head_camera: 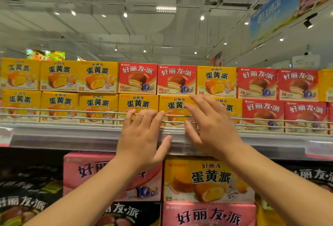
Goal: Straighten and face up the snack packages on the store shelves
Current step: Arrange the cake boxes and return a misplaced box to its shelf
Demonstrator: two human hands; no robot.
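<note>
Yellow and red snack boxes stand in two stacked rows on the top shelf (pixel 72 135), behind a thin wire rail (pixel 54 113). My left hand (pixel 142 135) is raised flat in front of a yellow box (pixel 137 103) in the lower row, fingers spread, holding nothing. My right hand (pixel 209 126) is open too, its fingers lying across the front of the neighbouring yellow box (pixel 173 105) and partly covering it. Whether the fingertips touch the boxes I cannot tell. Above them sit two red boxes (pixel 137 78).
Below the shelf edge stand a pink box (pixel 86 173), a yellow box (pixel 207 180), black boxes (pixel 27 189) at left and another pink box (pixel 207 215). More red boxes (pixel 282 114) fill the top shelf's right side. A blue banner (pixel 288 5) hangs overhead.
</note>
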